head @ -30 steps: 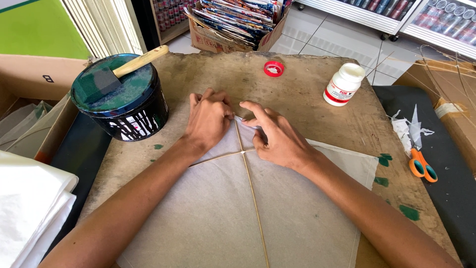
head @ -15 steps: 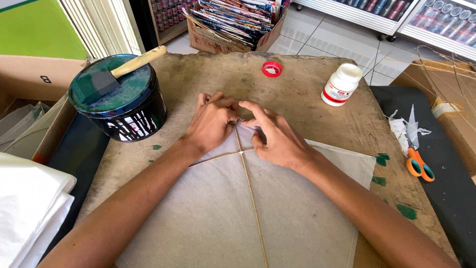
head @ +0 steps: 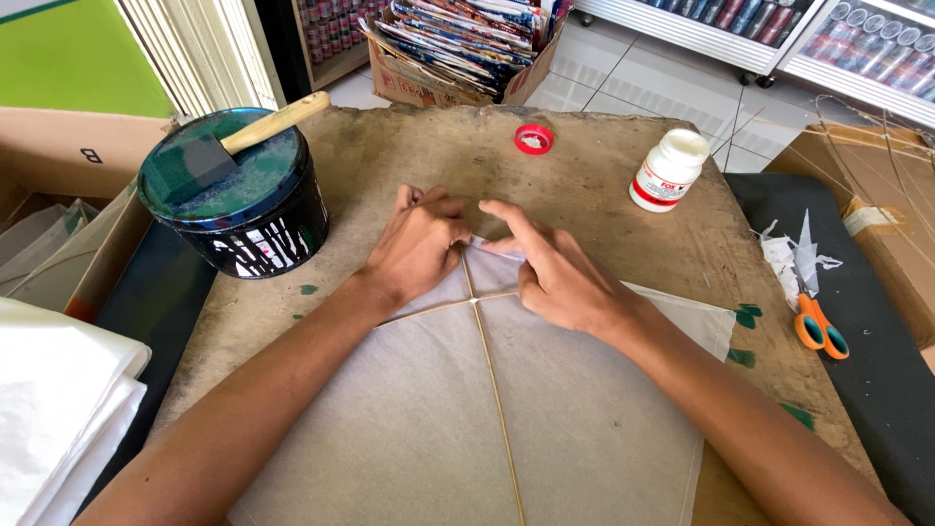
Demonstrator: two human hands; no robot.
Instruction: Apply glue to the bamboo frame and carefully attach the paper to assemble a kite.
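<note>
Hands: left hand (head: pixel 419 248) and right hand (head: pixel 560 278) both pressed flat-ish on top tip of grey paper sheet (head: pixel 438 419), fingers bent, pinching/folding the paper edge at the tip; neither hand closed around anything else
Paper: grey paper sheet lies on worn brown board (head: pixel 584 166), centre of view, top tip under the fingers
Sticks: thin upright stick (head: pixel 497 390) runs down the sheet's middle; thin cross stick (head: pixel 429 310) crosses it just below the hands
Left side: black tub (head: pixel 248 219) with green-smeared lid, white markings on its wall; foam brush (head: pixel 229 146) with wooden handle rests on the lid
Far left: white folded sheets (head: pixel 58 399) at lower left; brown cardboard box (head: pixel 58 146) behind tub
Top centre: red cap (head: pixel 534 139) lying open side up on board
Top right: white bottle (head: pixel 667 170), round, red-and-white label band, standing upright, cap off
Right: orange-handled scissors (head: pixel 818 326) on dark surface beside white paper scraps (head: pixel 794 253)
Board marks: green paint spots (head: pixel 745 317) near right edge
Back: cardboard box of colourful magazines (head: pixel 467 44) on tiled floor
</note>
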